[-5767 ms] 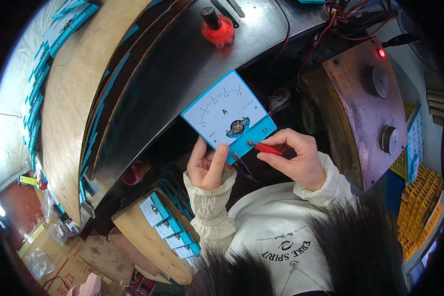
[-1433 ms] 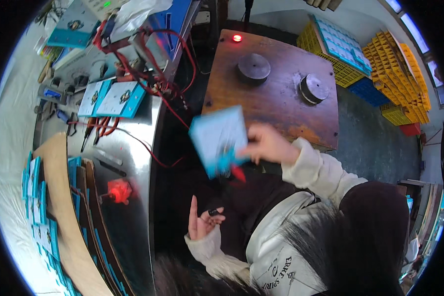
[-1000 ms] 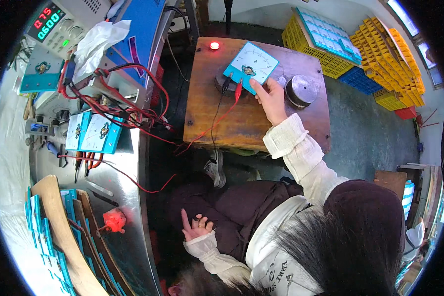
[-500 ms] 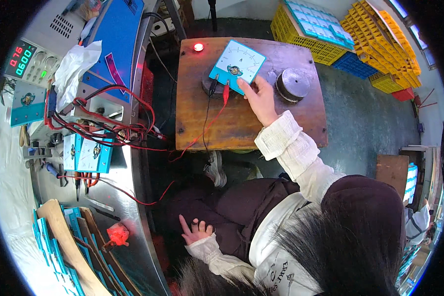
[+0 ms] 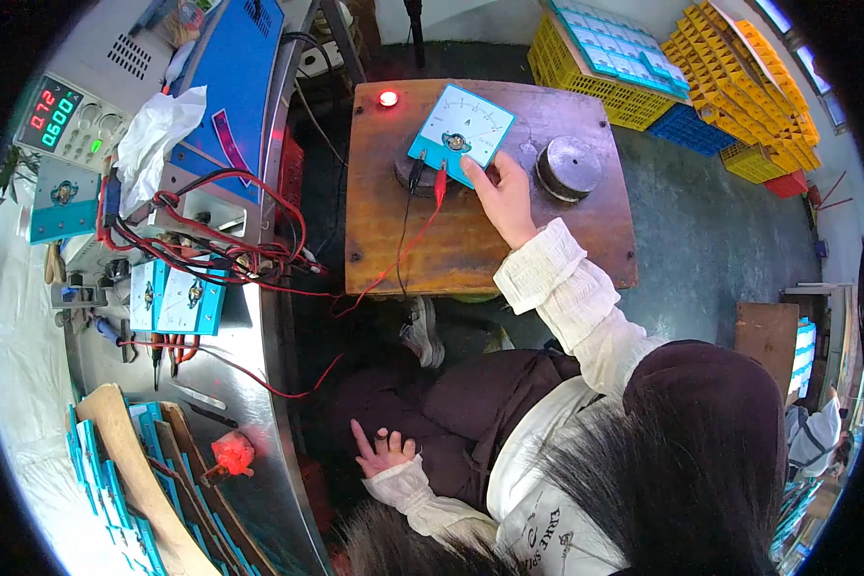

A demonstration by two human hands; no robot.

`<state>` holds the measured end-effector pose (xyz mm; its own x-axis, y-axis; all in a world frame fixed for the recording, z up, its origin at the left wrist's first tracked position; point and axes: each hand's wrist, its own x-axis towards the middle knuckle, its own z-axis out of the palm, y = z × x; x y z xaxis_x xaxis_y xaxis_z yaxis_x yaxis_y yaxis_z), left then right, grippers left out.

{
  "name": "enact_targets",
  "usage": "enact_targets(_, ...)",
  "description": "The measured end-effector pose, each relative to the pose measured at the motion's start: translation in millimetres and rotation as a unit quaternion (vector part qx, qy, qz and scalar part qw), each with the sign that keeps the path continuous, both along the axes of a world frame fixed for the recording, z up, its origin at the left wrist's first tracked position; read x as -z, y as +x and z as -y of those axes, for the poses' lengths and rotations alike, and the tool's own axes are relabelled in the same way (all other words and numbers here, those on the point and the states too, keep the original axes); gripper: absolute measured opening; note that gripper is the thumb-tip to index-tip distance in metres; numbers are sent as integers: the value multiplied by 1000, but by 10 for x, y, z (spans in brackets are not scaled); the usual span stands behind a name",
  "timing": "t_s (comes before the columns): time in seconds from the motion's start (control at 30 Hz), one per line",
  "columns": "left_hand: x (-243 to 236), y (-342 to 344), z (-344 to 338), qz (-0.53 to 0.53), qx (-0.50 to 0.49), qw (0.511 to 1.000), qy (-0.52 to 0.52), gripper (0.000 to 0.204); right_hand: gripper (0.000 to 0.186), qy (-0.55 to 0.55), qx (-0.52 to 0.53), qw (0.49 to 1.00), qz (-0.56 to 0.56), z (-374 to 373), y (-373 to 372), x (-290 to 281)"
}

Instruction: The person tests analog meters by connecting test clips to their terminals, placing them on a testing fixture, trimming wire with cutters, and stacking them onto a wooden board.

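Observation:
My right hand (image 5: 505,199) grips the lower right corner of a white and turquoise panel meter (image 5: 465,130), thumb on its front. The meter has a dial scale and is tilted above a dark round block (image 5: 405,176), mostly hidden beneath it; whether they touch I cannot tell. A black clip (image 5: 416,176) and a red clip (image 5: 440,184) are at the meter's lower edge, with leads trailing down. My left hand (image 5: 386,451) rests on my dark trousers, one finger stretched out and the others loosely bent, holding nothing.
A round metal block (image 5: 569,168) and a lit red lamp (image 5: 388,99) sit on the wooden table (image 5: 384,245). The left steel bench (image 5: 250,360) bears a power supply (image 5: 72,115), tangled leads and more meters (image 5: 190,300). Yellow crates (image 5: 586,82) stand at far right.
The view has shifted slightly. My right hand still grips the meter, which shows little movement, and the left hand stays on the trousers. One red reading on the power supply has changed.

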<state>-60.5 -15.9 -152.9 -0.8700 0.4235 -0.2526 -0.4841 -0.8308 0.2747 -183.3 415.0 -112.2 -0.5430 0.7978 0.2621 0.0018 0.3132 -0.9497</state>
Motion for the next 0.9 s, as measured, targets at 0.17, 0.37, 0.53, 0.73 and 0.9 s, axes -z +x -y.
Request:
enact_targets(0.17,-58,31,-153,22,-13,995,-95,61,27,8,15,1000,-11,-81,-20,10)
enact_targets(0.37,48,290,-18,-102,0,988,-113,51,25,75,-15,997,-31,32,-34,-25)
enact_targets(0.53,-611,46,-352,-137,117,896,-405,58,25,-113,-205,972,31,151,381,-414)
enact_targets(0.73,-1538,212,-622,-182,-18,888,-423,55,30,-203,-599,752,185,1084,656,-1045)
enact_targets(0.9,-1729,438,-375,-25,-112,818,-563,50,24,-135,-736,619,239,1882,586,-1189)
